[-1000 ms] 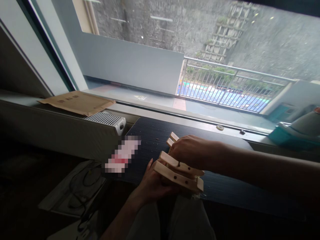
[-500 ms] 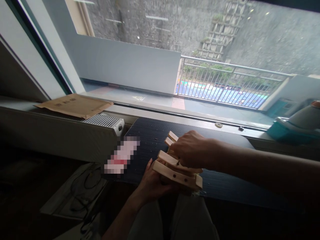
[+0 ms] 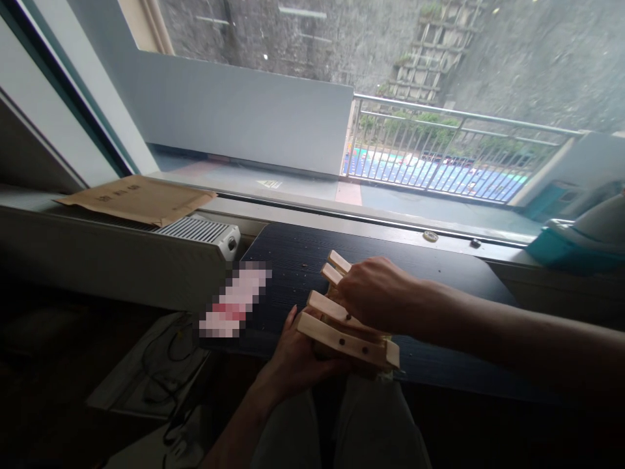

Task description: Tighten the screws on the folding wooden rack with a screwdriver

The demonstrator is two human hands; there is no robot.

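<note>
A light wooden object point(image 3: 349, 339) made of several slats, with dark round spots on its near slats, lies at the near edge of the dark table point(image 3: 293, 244). My left hand point(image 3: 297, 355) grips its near left side, with the thumb along the lower edge and a fingertip showing at the left. Over the middle of the object, my right hand point(image 3: 368, 286) is curled into a fist between the slats. Whatever its fingers hold is hidden beneath it.
A brown envelope point(image 3: 137, 198) rests on a white radiator point(image 3: 205, 231) at the left. A blurred pink and red patch point(image 3: 234, 303) is on the table's left side. Cables point(image 3: 161, 384) lie lower left. A teal container point(image 3: 556, 247) stands on the right sill.
The camera view has shifted slightly. Both hands keep nearly the same place on the wooden object, and my right hand stays curled.
</note>
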